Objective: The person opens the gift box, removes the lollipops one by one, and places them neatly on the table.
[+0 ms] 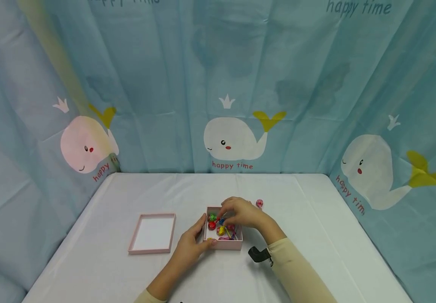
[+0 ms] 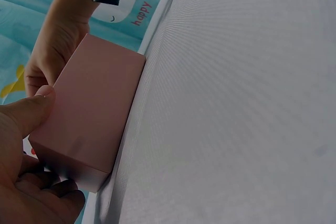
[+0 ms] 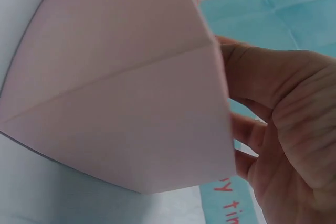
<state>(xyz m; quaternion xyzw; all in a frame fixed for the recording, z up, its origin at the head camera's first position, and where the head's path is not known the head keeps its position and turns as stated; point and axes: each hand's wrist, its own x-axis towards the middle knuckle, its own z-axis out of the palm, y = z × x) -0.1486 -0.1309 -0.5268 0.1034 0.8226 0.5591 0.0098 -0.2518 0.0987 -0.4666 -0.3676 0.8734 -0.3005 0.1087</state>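
Observation:
A small pink box stands on the table with several wrapped lollipops inside, in red, green, yellow and blue. My left hand grips its near left corner, the thumb on the front wall and the fingers along the left side. From the right, my right hand reaches over the rim, fingers bent down among the lollipops. In the right wrist view the box wall hides those fingertips, and I cannot tell whether they pinch a lollipop.
A shallow pink lid with a white inside lies left of the box. One pink lollipop rests on the white tablecloth behind the right hand. Blue whale-print curtains hang around the back and sides.

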